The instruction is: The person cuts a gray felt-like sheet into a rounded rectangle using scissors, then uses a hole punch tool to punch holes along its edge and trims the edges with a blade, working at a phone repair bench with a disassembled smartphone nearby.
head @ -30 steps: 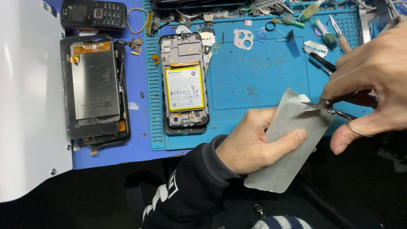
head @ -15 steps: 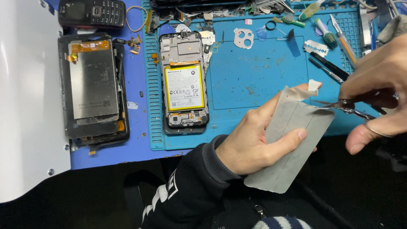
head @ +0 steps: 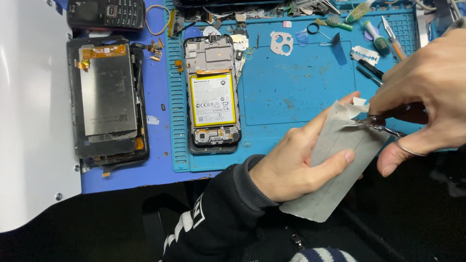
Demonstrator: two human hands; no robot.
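My left hand (head: 291, 167) pinches the grey adhesive sheet (head: 335, 170) between thumb and fingers, the sheet standing tilted just over the near edge of the blue silicone mat (head: 291, 87). My right hand (head: 427, 92) closes its fingers through the loops of small metal scissors (head: 376, 125), whose blades now bite into the sheet's upper corner. A second ago the blades sat at the sheet's right edge; since then the cut has run inward and a small pale flap curls up above the blades, so I judge the trimming of that corner is well under way.

The sheet looks thin, matte and flexible, a long rectangle with a faint lengthwise crease. Beyond my grip to the left lies an opened smartphone frame (head: 213, 92), glossy battery showing, and farther left a detached display panel (head: 108, 92) with dull metal backing. Past the scissors, a razor blade (head: 363, 54) lies on the mat.
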